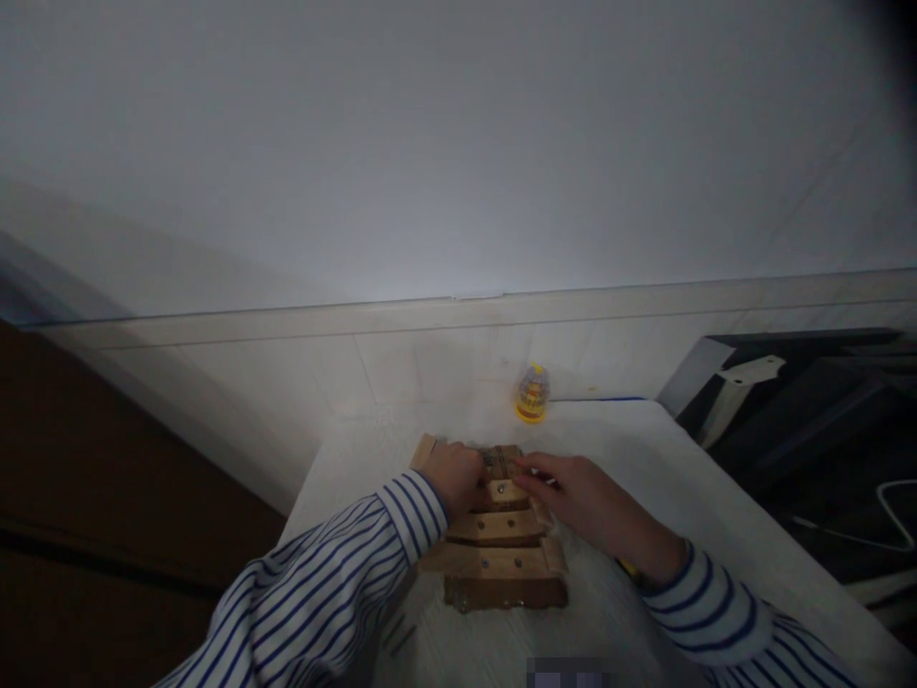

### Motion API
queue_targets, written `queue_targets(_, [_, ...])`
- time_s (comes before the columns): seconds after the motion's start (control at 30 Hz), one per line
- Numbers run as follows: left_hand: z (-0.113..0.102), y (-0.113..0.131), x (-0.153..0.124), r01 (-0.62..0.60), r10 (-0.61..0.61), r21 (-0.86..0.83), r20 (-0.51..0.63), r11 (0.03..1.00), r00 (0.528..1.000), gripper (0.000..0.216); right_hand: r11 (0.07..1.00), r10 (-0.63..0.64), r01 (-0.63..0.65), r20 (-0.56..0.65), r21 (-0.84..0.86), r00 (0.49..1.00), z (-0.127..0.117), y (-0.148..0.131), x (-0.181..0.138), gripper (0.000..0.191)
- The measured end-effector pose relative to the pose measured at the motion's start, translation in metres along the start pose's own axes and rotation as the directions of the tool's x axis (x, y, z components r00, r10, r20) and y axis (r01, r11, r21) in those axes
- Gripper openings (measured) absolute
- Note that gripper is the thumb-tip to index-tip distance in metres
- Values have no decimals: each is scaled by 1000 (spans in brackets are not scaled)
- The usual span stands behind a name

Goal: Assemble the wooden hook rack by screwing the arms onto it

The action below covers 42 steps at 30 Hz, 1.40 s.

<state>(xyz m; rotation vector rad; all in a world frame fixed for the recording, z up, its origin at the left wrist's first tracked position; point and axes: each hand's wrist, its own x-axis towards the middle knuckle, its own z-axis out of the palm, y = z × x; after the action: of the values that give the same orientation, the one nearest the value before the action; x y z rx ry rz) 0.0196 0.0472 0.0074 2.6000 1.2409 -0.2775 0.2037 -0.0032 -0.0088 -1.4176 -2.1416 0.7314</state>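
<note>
A wooden assembly of stepped slats with screws [501, 554] lies on a small white table [680, 478]. My left hand [453, 478] rests curled on the far left end of the wood, fingers closed over it. My right hand [584, 502] reaches in from the right, its fingertips pinched together at the top middle slat; whatever they hold is too small to make out. Both sleeves are white with blue stripes.
A small yellow and clear container [532, 393] stands at the table's far edge by the white wall. Dark frames and a white bracket [759, 373] lie on the floor to the right. Brown floor [107, 497] is on the left. A thin dark piece [401, 635] lies near the table's front.
</note>
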Motion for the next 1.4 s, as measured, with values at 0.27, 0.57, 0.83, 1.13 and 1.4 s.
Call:
queue_targets(0.27, [-1,1,-7,22,-22,17,-29,1000,999,16,994,89,-95,-131,-44,987,-13,10,-19,41])
queue_targets(0.57, [4,-1,-10,-12,12,-17,-47,1000,999,18,906,306,-330,-129,-267,943,-14,61,-94,36])
queue_targets(0.83, [-15,1,-42,2,-11,-49,-189,999,982,24,913,300,-318,-108,-257,948,-13,55,-92,44])
queue_targets(1.13, [39,30,-159,341,-412,-565,4,751,911,25,988,102,-100,10,-116,995,-17,52,8,40])
queue_targets(1.4, [69,53,-148,381,-358,-737,200,558,912,47,991,63,-51,95,-124,994,15,56,48,39])
